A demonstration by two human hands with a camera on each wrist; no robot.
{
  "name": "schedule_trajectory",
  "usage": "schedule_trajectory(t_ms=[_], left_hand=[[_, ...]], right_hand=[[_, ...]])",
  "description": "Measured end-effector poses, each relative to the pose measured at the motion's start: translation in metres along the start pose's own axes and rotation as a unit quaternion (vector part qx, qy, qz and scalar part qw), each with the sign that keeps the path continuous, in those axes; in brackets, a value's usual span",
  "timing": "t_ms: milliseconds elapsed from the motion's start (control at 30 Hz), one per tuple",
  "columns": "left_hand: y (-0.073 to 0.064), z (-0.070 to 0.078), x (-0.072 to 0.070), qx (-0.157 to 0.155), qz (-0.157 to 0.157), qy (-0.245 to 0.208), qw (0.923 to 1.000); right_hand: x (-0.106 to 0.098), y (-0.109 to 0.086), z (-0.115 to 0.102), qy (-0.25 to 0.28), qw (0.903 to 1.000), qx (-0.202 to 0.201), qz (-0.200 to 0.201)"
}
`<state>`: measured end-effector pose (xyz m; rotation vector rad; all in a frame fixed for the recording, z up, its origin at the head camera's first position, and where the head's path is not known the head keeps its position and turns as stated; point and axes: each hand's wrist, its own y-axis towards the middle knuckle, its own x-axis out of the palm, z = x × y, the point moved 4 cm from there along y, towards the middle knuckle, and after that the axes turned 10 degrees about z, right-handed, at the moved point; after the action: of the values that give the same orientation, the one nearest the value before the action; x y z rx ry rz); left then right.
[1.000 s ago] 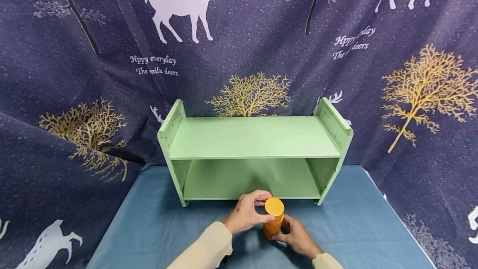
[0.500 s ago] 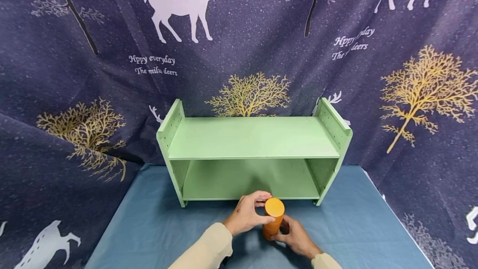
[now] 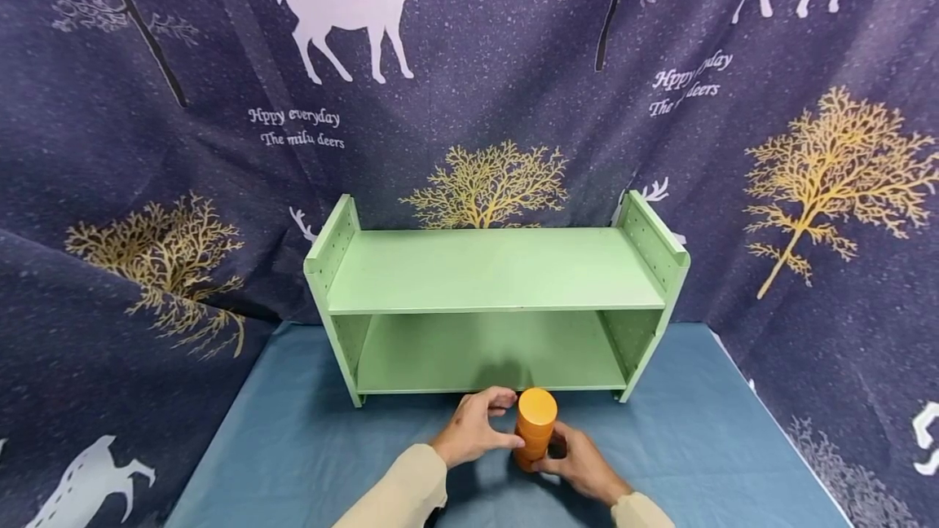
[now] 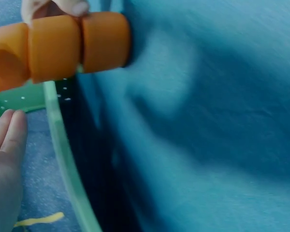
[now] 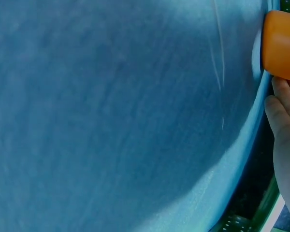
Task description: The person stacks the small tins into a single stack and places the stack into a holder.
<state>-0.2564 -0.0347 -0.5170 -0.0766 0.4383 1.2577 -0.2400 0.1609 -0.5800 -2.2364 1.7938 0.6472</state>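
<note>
A stack of orange cylindrical blocks [image 3: 536, 424] stands upright on the blue cloth in front of the green shelf. Three blocks [image 4: 55, 48] show in the left wrist view, with a small gap near the lowest one. My right hand [image 3: 583, 467] holds the lower part of the stack, thumb in front and fingers on the right side. My left hand [image 3: 473, 429] is spread just left of the upper blocks, its thumb tip right at their side. In the left wrist view the fingers [image 4: 12, 133] of my left hand are straight and away from the blocks.
The green two-level shelf [image 3: 495, 267] stands close behind the stack, its lower board near the left fingertips. Blue cloth [image 3: 293, 446] covers the table. Dark printed fabric [image 3: 469, 88] with deer and trees hangs behind and at both sides.
My left hand has loosened from the top of the stack and moved slightly left and down. The right hand stays around the lower part, and the stack still stands.
</note>
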Motion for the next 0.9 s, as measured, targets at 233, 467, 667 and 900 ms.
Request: schedule_trajectory(t_ms=[233, 467, 667, 900], left_hand=[[-0.003, -0.017, 0.002, -0.038, -0.015, -0.003, 0.9992], [-0.008, -0.03, 0.008, -0.055, -0.022, 0.01, 0.9982], [-0.011, -0.034, 0.017, -0.056, -0.024, 0.037, 0.9975], [-0.011, -0.037, 0.025, -0.051, -0.023, 0.031, 0.998]], right_hand=[[-0.004, 0.0, -0.001, -0.016, 0.9996, -0.02, -0.013], [-0.005, 0.0, -0.001, -0.004, 0.9993, -0.016, -0.034], [-0.005, 0.0, -0.001, 0.006, 0.9992, -0.019, -0.036], [-0.005, 0.0, 0.0, -0.001, 0.9992, -0.022, -0.034]])
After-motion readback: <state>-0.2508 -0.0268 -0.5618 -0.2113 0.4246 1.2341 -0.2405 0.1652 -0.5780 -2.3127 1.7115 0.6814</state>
